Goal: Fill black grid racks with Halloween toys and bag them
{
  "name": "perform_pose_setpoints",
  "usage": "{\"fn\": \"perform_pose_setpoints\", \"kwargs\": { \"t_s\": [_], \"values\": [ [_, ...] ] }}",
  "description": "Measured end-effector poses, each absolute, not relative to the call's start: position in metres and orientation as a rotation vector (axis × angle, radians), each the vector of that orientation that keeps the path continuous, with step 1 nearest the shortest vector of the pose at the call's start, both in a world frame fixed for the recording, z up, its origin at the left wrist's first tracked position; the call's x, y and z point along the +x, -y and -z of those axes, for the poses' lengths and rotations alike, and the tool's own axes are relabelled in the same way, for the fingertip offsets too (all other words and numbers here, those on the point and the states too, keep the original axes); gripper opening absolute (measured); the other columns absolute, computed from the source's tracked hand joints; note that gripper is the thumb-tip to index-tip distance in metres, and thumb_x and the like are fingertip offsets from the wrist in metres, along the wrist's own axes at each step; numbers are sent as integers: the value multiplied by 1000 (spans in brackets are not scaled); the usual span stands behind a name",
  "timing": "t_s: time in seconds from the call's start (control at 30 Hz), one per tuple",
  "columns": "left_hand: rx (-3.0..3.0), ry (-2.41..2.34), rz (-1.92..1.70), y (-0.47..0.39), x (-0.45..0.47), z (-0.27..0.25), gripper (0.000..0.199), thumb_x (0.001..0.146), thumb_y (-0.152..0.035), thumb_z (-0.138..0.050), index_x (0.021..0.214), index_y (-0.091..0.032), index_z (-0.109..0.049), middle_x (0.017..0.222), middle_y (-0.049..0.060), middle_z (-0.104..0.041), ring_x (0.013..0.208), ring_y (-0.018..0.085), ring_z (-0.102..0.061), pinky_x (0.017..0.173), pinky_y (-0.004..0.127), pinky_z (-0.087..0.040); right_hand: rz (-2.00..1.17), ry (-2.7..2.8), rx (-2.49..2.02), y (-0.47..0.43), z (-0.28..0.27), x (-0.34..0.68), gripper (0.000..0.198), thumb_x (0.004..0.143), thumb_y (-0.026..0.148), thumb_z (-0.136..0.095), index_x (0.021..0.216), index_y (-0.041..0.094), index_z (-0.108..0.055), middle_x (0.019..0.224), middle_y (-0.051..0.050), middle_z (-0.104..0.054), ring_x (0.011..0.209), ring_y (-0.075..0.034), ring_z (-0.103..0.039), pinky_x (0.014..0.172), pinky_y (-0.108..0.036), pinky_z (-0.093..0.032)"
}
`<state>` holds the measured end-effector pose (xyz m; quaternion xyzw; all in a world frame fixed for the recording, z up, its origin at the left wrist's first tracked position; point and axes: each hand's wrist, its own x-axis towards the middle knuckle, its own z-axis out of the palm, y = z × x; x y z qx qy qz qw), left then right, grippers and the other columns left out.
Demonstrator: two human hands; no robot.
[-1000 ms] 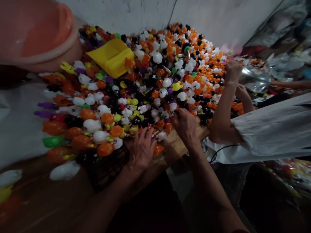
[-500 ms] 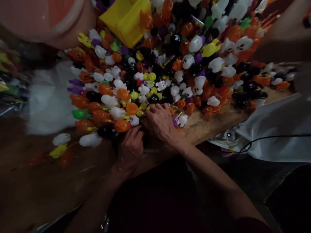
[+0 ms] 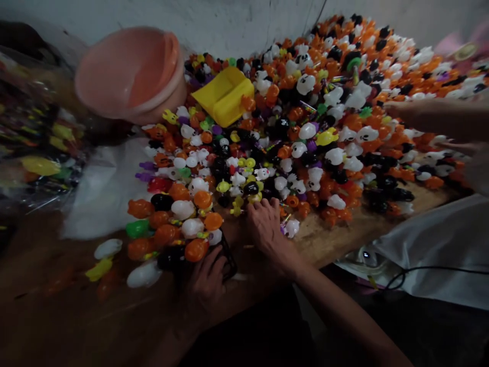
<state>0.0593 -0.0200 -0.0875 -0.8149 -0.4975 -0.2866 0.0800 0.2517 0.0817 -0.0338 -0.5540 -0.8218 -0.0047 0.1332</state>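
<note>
Lower centre, the left hand (image 3: pixel 208 280) bends beside a black plastic tray (image 3: pixel 231 261); mid-frame, the right hand (image 3: pixel 266 229) curls at small multicoloured plastic figures (image 3: pixel 263 174). Whether their fingers grip anything, I cannot tell.

Left hand (image 3: pixel 208 280): back uppermost, nearer the torso than the right.
Left fingers (image 3: pixel 218 265): bent, directed forward; grip unclear.
Left forearm (image 3: pixel 179 334): dim, blurred, entering from below.
Right hand (image 3: pixel 269 229): farther forward, back uppermost.
Right fingers (image 3: pixel 264 207): curled down, tips hidden.
Right forearm (image 3: pixel 332 293): bare, slanting in from lower right.
Hands: apart.
</note>
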Motion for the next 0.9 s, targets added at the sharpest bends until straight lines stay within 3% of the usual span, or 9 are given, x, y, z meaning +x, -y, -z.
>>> {"fn": "perform_pose_setpoints", "kwargs": {
  "t_s": [0.1,0.23,0.3,0.53,0.8,0.9],
  "values": [
    [-2448,1542,838,22,62,91,29,97,-6,-42,108,-14,-67,121,12,-73,109,24,-68,100,38,-50,-95,2368,-1661,-114,8,246,20,97,23,-52,89,21,-69,84,-10,-71,86,-25,-58,85,-41,-35],
    [-2450,1567,838,20,61,93,32,96,-8,-42,105,-18,-71,120,9,-74,106,23,-70,99,37,-52,0,2310,-1706,-168,-17,233,25,100,29,-49,106,18,-70,115,-16,-68,105,-30,-53,88,-41,-32],
    [-2484,1565,831,20,57,96,33,95,-8,-42,107,-18,-72,122,9,-74,107,21,-70,98,33,-53,-42,2413,-1676,-180,-19,228,25,99,28,-51,111,16,-69,120,-16,-66,110,-31,-51,90,-42,-32],
    [-2522,1561,849,22,53,111,30,98,-11,-45,112,-21,-69,121,7,-74,113,24,-69,97,37,-53,-88,2574,-1370,-155,-3,244,21,100,25,-50,100,21,-71,98,-7,-70,100,-23,-53,103,-43,-27],
    [-2473,1686,909,26,62,108,28,98,-10,-45,113,-20,-67,128,8,-70,117,24,-64,103,38,-49,176,1994,-1693,-142,-8,272,20,100,26,-53,105,23,-72,105,-8,-73,100,-25,-57,99,-42,-33],
    [-2484,1684,1006,27,59,118,24,99,-18,-49,113,-21,-68,124,8,-71,113,25,-66,100,39,-49,124,2065,-1702,-131,0,268,15,99,29,-58,99,24,-73,104,-7,-74,102,-25,-58,99,-42,-33]
  ]
}}
